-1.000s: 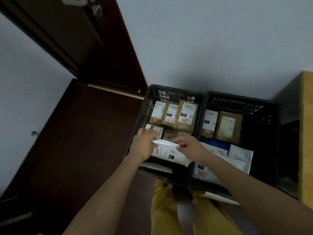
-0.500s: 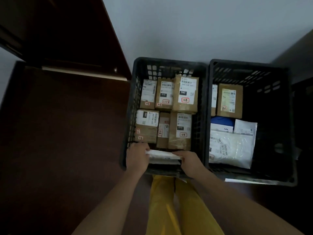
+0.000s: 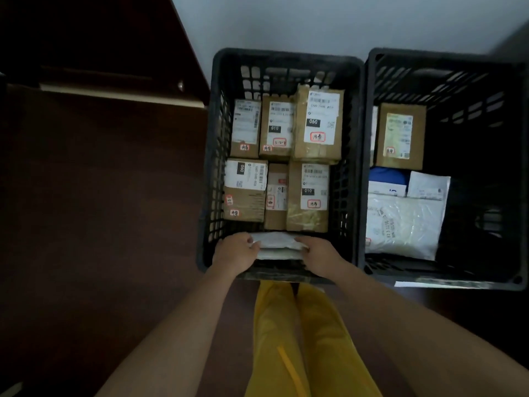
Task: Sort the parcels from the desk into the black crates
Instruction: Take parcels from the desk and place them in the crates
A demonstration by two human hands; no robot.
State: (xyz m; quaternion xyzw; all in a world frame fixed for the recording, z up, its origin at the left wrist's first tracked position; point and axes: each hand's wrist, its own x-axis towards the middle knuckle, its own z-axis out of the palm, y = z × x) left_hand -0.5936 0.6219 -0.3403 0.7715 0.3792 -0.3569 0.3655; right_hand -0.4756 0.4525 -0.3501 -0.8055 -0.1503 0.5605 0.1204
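Gripping a white mailer [image 3: 279, 245] at both ends, fingers curled on it (left hand [image 3: 234, 253], right hand [image 3: 320, 256]), to slot it upright along the left crate [image 3: 211, 167] front wall.

Ahead of the left hand [image 3: 234, 253], the left crate [image 3: 206, 179] is being filled wall to wall by brown boxes [image 3: 307, 196]; open floor room is being left in the right crate [image 3: 512, 173], beyond the white bags [image 3: 400, 224].
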